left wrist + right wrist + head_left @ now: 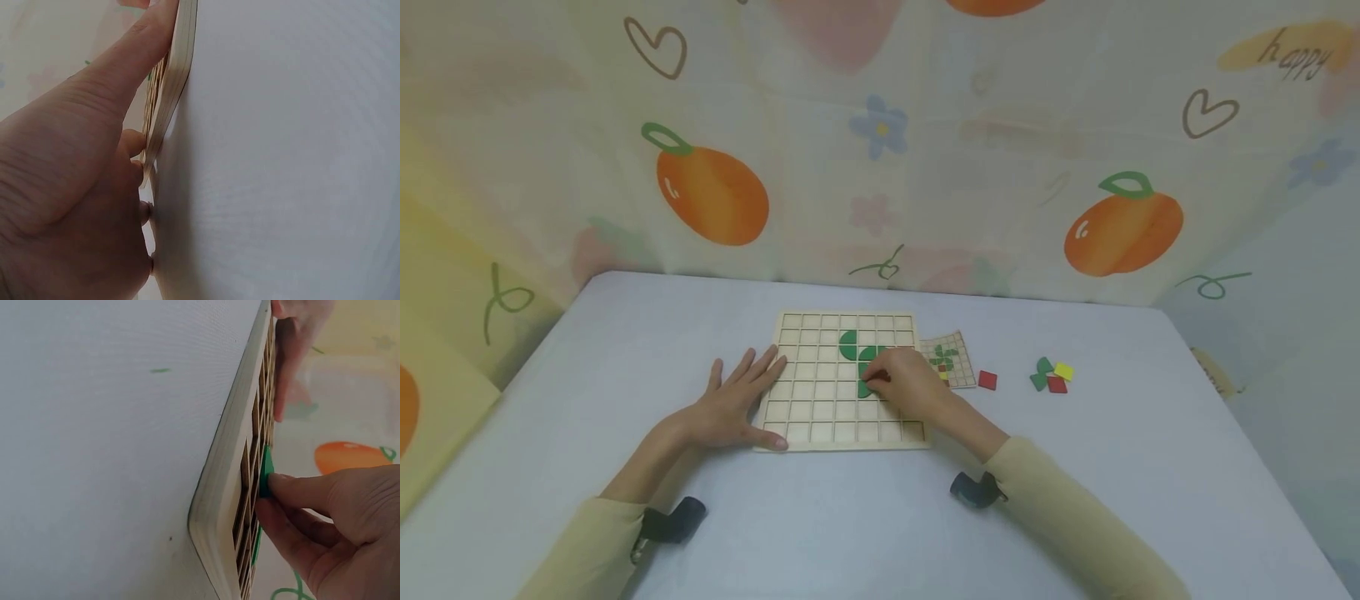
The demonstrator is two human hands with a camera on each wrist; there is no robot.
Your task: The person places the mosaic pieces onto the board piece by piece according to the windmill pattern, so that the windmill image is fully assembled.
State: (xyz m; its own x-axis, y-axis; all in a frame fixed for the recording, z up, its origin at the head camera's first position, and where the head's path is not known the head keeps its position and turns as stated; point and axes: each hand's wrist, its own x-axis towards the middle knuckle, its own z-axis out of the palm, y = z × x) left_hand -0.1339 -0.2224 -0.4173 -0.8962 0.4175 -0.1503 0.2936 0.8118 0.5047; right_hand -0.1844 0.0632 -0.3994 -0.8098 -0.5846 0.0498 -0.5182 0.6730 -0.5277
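A wooden grid board (822,414) lies flat on the table. My left hand (730,410) rests along its left side, fingers spread on the edge and thumb on the lower left corner. Between thumb and fingertips, my right hand (912,383) pinches a green quarter-round tile (267,470) at the grid, right of the board's middle. It is tilted up from the grid in the right wrist view. Other green tiles (848,345) sit in cells above it; the right hand partly covers that area.
Right of the board lies a pattern card (964,358) with a small printed grid, its left side close to the board. A loose red tile (987,380) is beside it. Farther right is a small group with a yellow tile (1063,371), a red one and green ones.
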